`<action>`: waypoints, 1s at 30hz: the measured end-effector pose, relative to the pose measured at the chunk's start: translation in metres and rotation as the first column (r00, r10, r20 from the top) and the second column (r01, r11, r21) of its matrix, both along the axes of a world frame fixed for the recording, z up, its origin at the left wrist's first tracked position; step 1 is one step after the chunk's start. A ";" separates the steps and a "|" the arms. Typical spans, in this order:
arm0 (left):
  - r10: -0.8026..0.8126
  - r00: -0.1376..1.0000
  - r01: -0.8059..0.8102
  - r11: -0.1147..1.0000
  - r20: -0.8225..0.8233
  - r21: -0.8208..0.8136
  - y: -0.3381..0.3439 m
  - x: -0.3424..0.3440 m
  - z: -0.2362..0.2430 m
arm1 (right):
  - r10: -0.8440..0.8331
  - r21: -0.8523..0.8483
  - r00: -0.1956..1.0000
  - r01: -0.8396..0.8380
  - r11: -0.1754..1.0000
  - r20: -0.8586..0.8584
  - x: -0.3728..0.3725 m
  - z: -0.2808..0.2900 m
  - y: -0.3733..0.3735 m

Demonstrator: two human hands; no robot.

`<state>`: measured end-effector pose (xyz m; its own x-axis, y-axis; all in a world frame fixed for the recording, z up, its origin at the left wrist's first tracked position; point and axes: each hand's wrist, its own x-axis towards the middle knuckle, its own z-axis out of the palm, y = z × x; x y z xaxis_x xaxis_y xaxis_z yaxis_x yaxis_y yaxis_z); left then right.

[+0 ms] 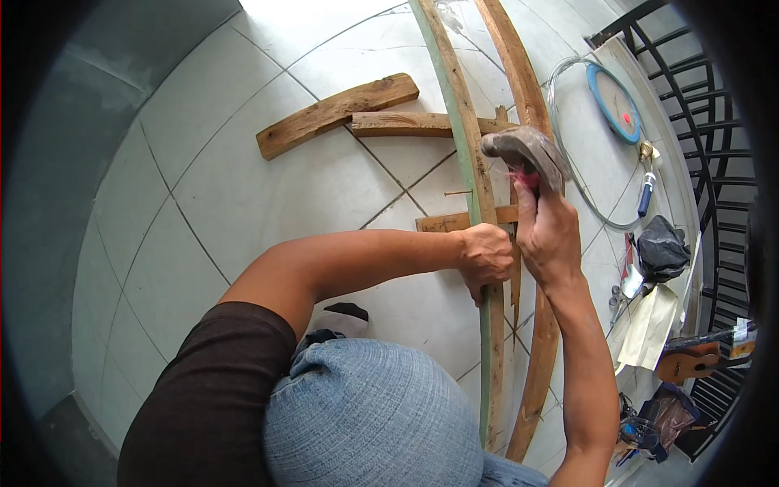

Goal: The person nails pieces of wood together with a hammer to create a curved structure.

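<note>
Tiled floor (268,199) below, and the claw hammer (535,150) hovered!
Right grip (550,231) clenched it, left grip (487,252) clasped the green-sided beam (492,349); a stray swing could have struck the left.

By the right hand (550,231), the hammer (531,150) is partly hidden; beyond the left hand (487,253), the green-sided beam (469,150) is cropped by the edge

This looks like a home, maybe its porch. The floor (243,203) has pale tiles, the wall (61,203) is gray, and there are black bars (696,134) and a guitar (688,364). Wood (449,61) and a hammer (531,148) make it a work spot too.
</note>
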<state>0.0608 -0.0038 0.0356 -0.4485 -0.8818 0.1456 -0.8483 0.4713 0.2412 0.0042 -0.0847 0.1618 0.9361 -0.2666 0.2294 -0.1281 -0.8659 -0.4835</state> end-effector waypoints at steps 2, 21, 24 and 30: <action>0.000 1.000 -0.002 0.994 0.021 0.108 0.001 -0.005 0.005 | -0.077 -0.027 0.993 0.075 0.997 -0.088 0.001 -0.015 -0.003; -0.022 0.998 0.023 1.000 0.050 -0.018 0.000 -0.002 0.003 | -0.166 -0.065 0.986 0.165 0.984 -0.004 -0.012 -0.040 0.000; -0.028 0.996 0.006 0.970 0.087 0.243 0.000 -0.006 0.004 | -0.066 -0.055 0.932 0.092 0.994 0.356 -0.003 -0.040 0.005; -0.002 1.000 0.003 0.999 0.026 -0.051 0.001 0.000 -0.009 | -0.157 -0.077 0.983 0.151 0.986 -0.092 -0.006 -0.044 -0.009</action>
